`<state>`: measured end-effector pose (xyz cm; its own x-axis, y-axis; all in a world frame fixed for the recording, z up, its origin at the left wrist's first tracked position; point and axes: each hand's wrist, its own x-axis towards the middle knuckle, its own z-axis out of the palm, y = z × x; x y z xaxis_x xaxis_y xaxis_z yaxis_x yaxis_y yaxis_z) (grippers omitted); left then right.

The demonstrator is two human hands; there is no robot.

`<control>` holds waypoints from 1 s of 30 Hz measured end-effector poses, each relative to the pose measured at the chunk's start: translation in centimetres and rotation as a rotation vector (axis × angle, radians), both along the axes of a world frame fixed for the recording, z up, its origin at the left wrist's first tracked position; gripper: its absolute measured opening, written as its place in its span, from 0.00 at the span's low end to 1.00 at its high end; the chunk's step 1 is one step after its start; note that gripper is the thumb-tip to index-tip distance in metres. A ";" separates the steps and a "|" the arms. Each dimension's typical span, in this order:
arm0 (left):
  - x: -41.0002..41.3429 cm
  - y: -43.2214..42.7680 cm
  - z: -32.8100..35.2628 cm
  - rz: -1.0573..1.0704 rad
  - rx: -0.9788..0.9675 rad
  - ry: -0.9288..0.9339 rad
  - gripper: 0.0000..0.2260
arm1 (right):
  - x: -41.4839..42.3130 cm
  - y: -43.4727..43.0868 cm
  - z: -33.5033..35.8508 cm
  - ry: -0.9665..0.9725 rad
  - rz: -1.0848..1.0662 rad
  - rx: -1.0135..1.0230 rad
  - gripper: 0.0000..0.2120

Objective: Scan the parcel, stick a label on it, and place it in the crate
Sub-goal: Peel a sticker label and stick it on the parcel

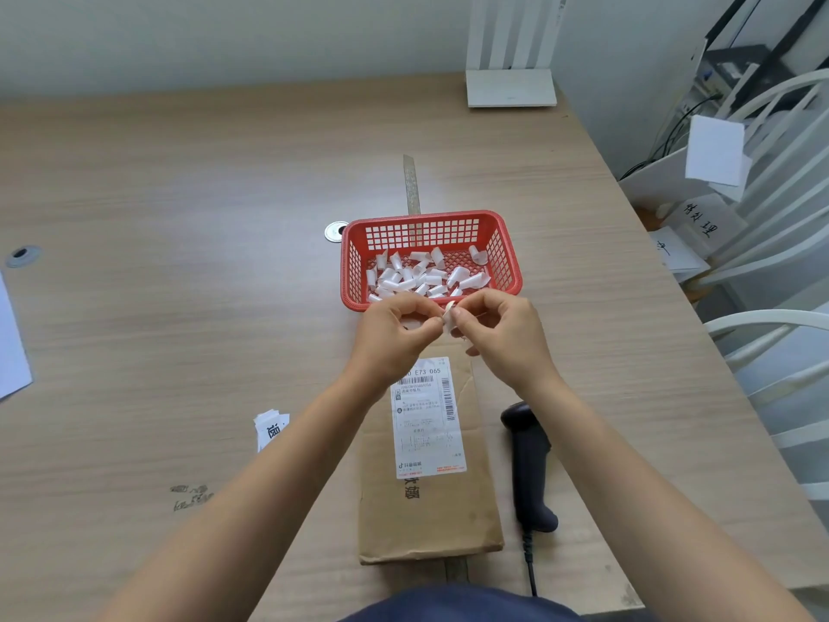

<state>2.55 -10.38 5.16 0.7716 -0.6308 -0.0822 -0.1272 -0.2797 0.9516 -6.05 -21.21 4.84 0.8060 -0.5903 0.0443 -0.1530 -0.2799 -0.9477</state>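
Note:
A flat brown cardboard parcel lies lengthwise on the table in front of me, with a white shipping label on its top. Above its far end, my left hand and my right hand meet, both pinching a small white label piece between fingertips. A black handheld scanner lies on the table right of the parcel, its cable running toward me. Just beyond my hands stands a red plastic basket holding several curled white paper pieces.
A small stack of printed white labels lies left of the parcel. A white router stands at the table's far edge. A ruler lies behind the basket. White chairs and boxes with papers stand off the table's right side.

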 end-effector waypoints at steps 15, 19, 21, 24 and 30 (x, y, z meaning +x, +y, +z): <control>2.1 -1.4 -0.1 -0.075 0.100 0.007 0.05 | 0.6 -2.1 0.2 0.095 0.002 0.078 0.11; 2.8 -1.7 0.0 -0.091 0.145 -0.061 0.03 | 0.7 -2.7 0.3 0.128 0.034 0.047 0.10; 3.0 -1.9 0.0 -0.097 0.161 -0.066 0.04 | 0.8 -2.8 0.3 0.143 0.045 0.034 0.10; 3.4 -1.8 -0.2 -0.089 0.186 -0.093 0.03 | 0.8 -3.3 0.2 0.141 0.030 0.048 0.10; 5.8 -1.3 -0.9 0.035 0.141 0.024 0.11 | 0.9 -5.4 0.9 0.039 -0.128 0.199 0.10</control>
<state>8.40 -11.65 4.24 0.7898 -0.5843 -0.1869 -0.0930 -0.4151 0.9050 -5.14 -26.66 5.70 0.7227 -0.6819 -0.1127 -0.2129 -0.0645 -0.9749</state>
